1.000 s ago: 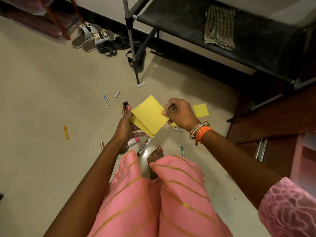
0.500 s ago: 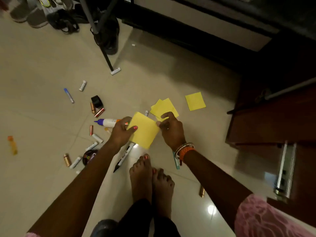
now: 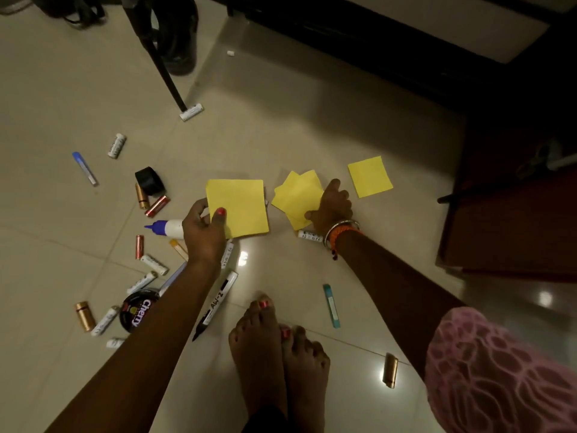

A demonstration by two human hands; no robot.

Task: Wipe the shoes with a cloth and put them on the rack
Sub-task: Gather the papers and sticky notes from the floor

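**Both hands on yellow paper, shoes left at the frame's top edge**

The pale tiled floor (image 3: 312, 126) fills the view, with dark wooden furniture (image 3: 515, 220) along the right side. A black rack leg (image 3: 162, 67) slants down from the top to a white foot. Behind that leg, at the top edge, stands a dark shoe (image 3: 179, 35), and more dark footwear (image 3: 75, 9) lies in the top left corner; both are well apart from the hands. No cloth can be made out.

The person's bare feet (image 3: 274, 348) stand together at the bottom centre. The left hand (image 3: 203, 229) holds a yellow paper square (image 3: 239, 207), thumb curled over its lower left corner. The right hand (image 3: 332, 207) pinches a small stack of yellow squares (image 3: 296, 195) at its right edge, fingers curled, bangles at the wrist. A single yellow square (image 3: 370, 176) lies flat just to the right.

Smaller things are scattered to the left: a round polish tin (image 3: 137, 310), a black marker (image 3: 215, 304), a glue bottle (image 3: 167, 228) touching the left hand, a roll of black tape (image 3: 150, 181), and several batteries (image 3: 142, 195). A teal stick (image 3: 331, 304) lies between the feet and the right forearm.
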